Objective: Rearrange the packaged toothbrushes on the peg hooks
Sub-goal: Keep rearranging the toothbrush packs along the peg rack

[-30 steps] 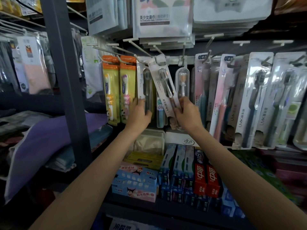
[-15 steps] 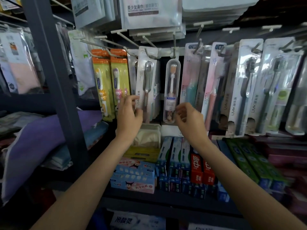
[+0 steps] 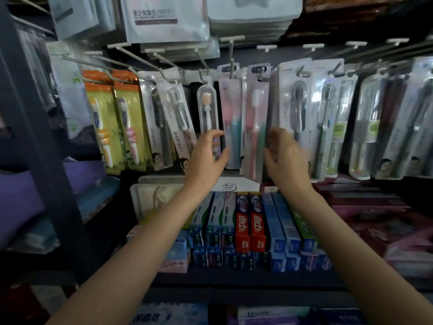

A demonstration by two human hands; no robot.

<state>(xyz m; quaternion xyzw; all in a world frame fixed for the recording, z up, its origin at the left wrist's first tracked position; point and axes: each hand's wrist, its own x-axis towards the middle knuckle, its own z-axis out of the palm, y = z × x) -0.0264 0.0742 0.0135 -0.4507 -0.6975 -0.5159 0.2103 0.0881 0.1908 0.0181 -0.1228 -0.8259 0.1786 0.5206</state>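
Packaged toothbrushes hang in a row on peg hooks (image 3: 164,64). From the left there are orange-topped children's packs (image 3: 110,120), two grey packs (image 3: 168,123), a clear case (image 3: 207,109), two pink packs (image 3: 254,118) and more grey packs (image 3: 296,106). My left hand (image 3: 208,158) is raised over the bottom of the clear case, its thumb by the left edge of the left pink pack (image 3: 230,123). My right hand (image 3: 287,158) hovers at the right edge of the pink packs with loosely bent fingers. Neither hand plainly grips anything; both are blurred.
Toothpaste boxes (image 3: 250,221) fill the shelf under the hooks. A dark steel upright (image 3: 39,146) stands at the left, with folded cloth (image 3: 23,198) beyond it. Flat white packets (image 3: 168,22) hang above the toothbrush row. More packs (image 3: 393,127) crowd the right.
My left hand let go of the grey pack, and both hands moved right to flank the pink packs. The tilted grey pack now hangs on its hook.
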